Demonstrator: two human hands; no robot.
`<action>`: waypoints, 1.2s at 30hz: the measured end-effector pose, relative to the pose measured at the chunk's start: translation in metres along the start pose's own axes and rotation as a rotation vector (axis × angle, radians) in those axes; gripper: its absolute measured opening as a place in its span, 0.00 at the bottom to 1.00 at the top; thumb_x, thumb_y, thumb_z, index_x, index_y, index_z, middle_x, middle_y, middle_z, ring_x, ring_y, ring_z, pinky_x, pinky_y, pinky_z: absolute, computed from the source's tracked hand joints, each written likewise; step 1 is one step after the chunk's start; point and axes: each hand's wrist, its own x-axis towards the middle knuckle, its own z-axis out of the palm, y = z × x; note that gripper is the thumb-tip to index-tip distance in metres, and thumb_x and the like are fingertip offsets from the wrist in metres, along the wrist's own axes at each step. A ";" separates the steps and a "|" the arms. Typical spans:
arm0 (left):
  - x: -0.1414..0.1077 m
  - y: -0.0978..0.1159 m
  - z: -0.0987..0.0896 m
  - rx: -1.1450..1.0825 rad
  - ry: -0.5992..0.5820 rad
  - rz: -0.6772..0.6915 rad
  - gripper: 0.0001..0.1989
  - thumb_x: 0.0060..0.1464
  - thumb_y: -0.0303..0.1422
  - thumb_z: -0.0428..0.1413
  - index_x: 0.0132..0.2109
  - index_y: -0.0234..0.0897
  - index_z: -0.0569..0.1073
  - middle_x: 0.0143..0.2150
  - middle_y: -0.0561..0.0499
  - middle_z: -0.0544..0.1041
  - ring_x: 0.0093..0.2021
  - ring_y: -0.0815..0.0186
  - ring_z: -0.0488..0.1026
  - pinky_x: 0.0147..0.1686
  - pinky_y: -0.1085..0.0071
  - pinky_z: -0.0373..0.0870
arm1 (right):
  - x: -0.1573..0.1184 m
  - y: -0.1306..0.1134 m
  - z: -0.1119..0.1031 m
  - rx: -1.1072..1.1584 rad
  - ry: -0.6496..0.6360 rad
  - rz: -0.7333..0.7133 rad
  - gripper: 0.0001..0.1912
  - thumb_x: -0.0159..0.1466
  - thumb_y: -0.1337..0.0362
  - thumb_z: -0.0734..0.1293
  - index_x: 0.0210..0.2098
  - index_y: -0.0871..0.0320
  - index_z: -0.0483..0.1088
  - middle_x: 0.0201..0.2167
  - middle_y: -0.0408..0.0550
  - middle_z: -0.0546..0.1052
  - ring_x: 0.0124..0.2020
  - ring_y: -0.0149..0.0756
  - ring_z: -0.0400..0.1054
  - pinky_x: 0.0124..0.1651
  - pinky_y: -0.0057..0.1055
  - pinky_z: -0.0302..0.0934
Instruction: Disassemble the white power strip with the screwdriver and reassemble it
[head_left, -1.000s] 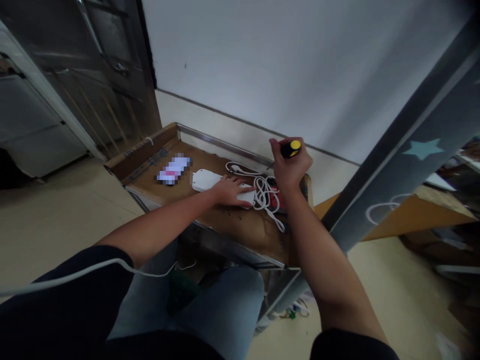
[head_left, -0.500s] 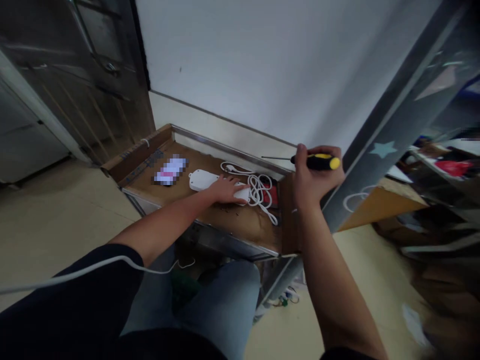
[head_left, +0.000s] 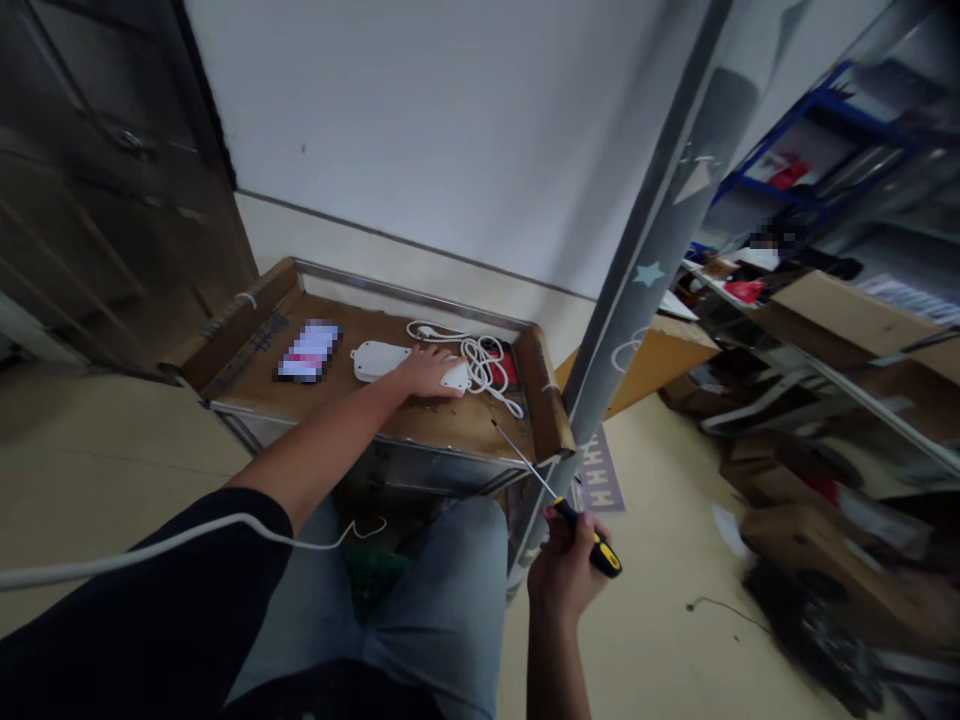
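A white power strip point(head_left: 381, 361) lies on the brown cardboard-covered tray table point(head_left: 341, 402); no sockets show on its upper face. My left hand point(head_left: 429, 372) grips its right part from above, fingers over the far side and thumb at the near side. The coiled white cord point(head_left: 487, 362) rests at the strip's right end. In my right hand point(head_left: 564, 565) is a screwdriver point(head_left: 592, 545) with a black and yellow handle. Its thin shaft points up and left, the tip near the tray's front edge and apart from the strip.
A phone point(head_left: 309, 350) with a lit screen lies left on the tray. Something red point(head_left: 504, 368) sits beneath the cord. Raised cardboard sides point(head_left: 551, 395) bound the tray. A grey post point(head_left: 637, 240) stands to the right; cardboard boxes point(head_left: 817, 560) lie beyond it.
My right hand has moved down and toward me with the screwdriver, from above the tray's right side to before its front corner. My left hand stays on the power strip. The view has swung right.
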 end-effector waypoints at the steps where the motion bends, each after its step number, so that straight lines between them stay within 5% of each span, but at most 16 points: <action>1: 0.000 0.000 0.000 0.003 -0.003 0.011 0.49 0.58 0.65 0.52 0.79 0.48 0.53 0.78 0.37 0.58 0.74 0.33 0.56 0.69 0.34 0.49 | 0.001 0.004 -0.002 0.014 0.004 0.029 0.17 0.60 0.53 0.77 0.37 0.55 0.69 0.27 0.37 0.78 0.27 0.30 0.77 0.36 0.29 0.76; 6: 0.002 -0.005 -0.007 0.003 -0.016 0.043 0.50 0.58 0.65 0.52 0.79 0.48 0.51 0.80 0.38 0.54 0.76 0.36 0.53 0.72 0.39 0.46 | 0.012 0.020 -0.001 0.061 0.005 0.168 0.15 0.71 0.54 0.69 0.44 0.62 0.73 0.34 0.44 0.77 0.33 0.28 0.74 0.40 0.31 0.74; 10: -0.001 -0.029 -0.028 0.005 -0.035 0.001 0.54 0.57 0.68 0.49 0.80 0.43 0.48 0.81 0.34 0.48 0.78 0.35 0.49 0.72 0.37 0.47 | 0.014 0.030 -0.005 0.092 0.004 0.262 0.17 0.72 0.53 0.68 0.48 0.62 0.73 0.39 0.46 0.77 0.36 0.29 0.73 0.42 0.32 0.74; 17: -0.046 -0.078 -0.051 0.095 -0.163 -0.057 0.50 0.55 0.67 0.52 0.78 0.54 0.53 0.78 0.39 0.58 0.75 0.35 0.55 0.70 0.36 0.50 | 0.002 0.037 -0.017 0.149 -0.008 0.355 0.20 0.66 0.48 0.72 0.36 0.60 0.71 0.28 0.41 0.77 0.32 0.29 0.76 0.40 0.31 0.75; 21: -0.068 -0.071 -0.040 0.110 -0.107 -0.089 0.45 0.63 0.64 0.43 0.79 0.52 0.49 0.77 0.36 0.59 0.73 0.35 0.56 0.68 0.37 0.52 | -0.003 0.035 -0.016 0.150 -0.016 0.349 0.24 0.56 0.45 0.77 0.34 0.57 0.69 0.23 0.37 0.76 0.28 0.30 0.77 0.39 0.30 0.77; 27: -0.073 -0.068 -0.031 0.124 -0.059 -0.103 0.44 0.64 0.64 0.43 0.80 0.52 0.48 0.77 0.38 0.58 0.74 0.36 0.56 0.68 0.38 0.50 | -0.010 0.034 -0.014 0.148 -0.013 0.342 0.22 0.56 0.47 0.77 0.34 0.57 0.71 0.23 0.38 0.77 0.28 0.31 0.78 0.37 0.29 0.77; 32: -0.063 -0.066 -0.038 0.143 -0.104 -0.065 0.45 0.64 0.62 0.46 0.80 0.47 0.48 0.79 0.35 0.54 0.77 0.33 0.51 0.69 0.31 0.45 | -0.016 0.034 -0.013 0.174 -0.014 0.353 0.22 0.55 0.47 0.77 0.34 0.57 0.71 0.23 0.38 0.78 0.28 0.30 0.78 0.39 0.29 0.77; 36: -0.040 -0.032 -0.042 0.159 -0.068 -0.003 0.52 0.61 0.65 0.46 0.80 0.39 0.43 0.82 0.34 0.40 0.80 0.31 0.39 0.71 0.27 0.35 | -0.014 0.032 -0.010 0.205 0.008 0.362 0.21 0.55 0.49 0.78 0.35 0.57 0.70 0.24 0.38 0.79 0.28 0.30 0.78 0.38 0.28 0.76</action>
